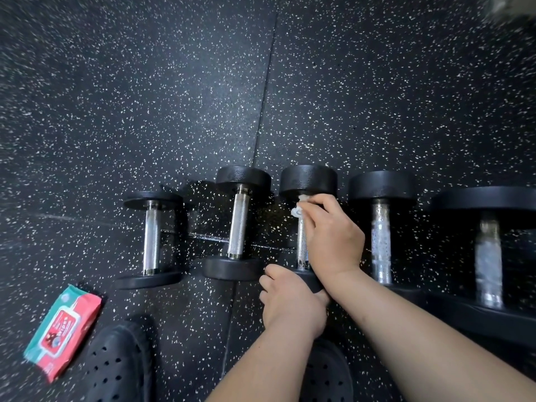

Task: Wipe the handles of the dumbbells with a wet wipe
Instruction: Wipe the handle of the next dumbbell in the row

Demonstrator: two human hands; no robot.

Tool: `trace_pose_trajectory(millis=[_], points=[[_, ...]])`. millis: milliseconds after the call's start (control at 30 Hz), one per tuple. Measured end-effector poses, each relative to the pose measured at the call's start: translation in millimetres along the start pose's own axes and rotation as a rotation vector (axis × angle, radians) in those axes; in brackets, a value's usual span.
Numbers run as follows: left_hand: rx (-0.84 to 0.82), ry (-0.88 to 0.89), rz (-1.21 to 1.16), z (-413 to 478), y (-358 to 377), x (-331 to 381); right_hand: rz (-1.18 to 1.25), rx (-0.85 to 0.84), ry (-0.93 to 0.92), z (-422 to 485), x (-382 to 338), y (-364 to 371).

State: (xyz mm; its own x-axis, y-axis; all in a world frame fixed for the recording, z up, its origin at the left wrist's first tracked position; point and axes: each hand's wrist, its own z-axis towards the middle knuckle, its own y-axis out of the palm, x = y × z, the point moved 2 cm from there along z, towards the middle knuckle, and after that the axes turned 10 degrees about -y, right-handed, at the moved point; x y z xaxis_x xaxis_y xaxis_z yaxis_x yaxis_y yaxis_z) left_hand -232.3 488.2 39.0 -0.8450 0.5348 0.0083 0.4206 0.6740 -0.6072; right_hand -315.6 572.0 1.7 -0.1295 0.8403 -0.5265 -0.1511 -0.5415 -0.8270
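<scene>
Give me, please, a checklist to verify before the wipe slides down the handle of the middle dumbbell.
1. The right hand pinches the wet wipe: ok.
2. The wipe sits at the far end of the handle of the middle dumbbell: ok.
3. The left hand holds the near head: ok.
4. The handle below the wipe is free: ok.
5. The wipe is moist enough: cannot tell.
6. The wipes pack lies on the floor, left of the dumbbells: ok.

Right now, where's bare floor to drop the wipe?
Bare floor beyond the dumbbells, and between the wipes pack and the leftmost dumbbell. Crowded: narrow gaps between dumbbells; right hand with the wipe and left hand sit on the middle dumbbell.
</scene>
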Motion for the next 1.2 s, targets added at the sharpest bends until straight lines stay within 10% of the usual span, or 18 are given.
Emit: trace_pose_trajectory(millis=[867,1200], points=[[0.025,0.006,0.032,0,2,0,0.129,0.014,0.233,-1,-5,-6],[0.004,0.015,-0.004,-1,0,1,0.836,0.122,0.933,10,3,17]])
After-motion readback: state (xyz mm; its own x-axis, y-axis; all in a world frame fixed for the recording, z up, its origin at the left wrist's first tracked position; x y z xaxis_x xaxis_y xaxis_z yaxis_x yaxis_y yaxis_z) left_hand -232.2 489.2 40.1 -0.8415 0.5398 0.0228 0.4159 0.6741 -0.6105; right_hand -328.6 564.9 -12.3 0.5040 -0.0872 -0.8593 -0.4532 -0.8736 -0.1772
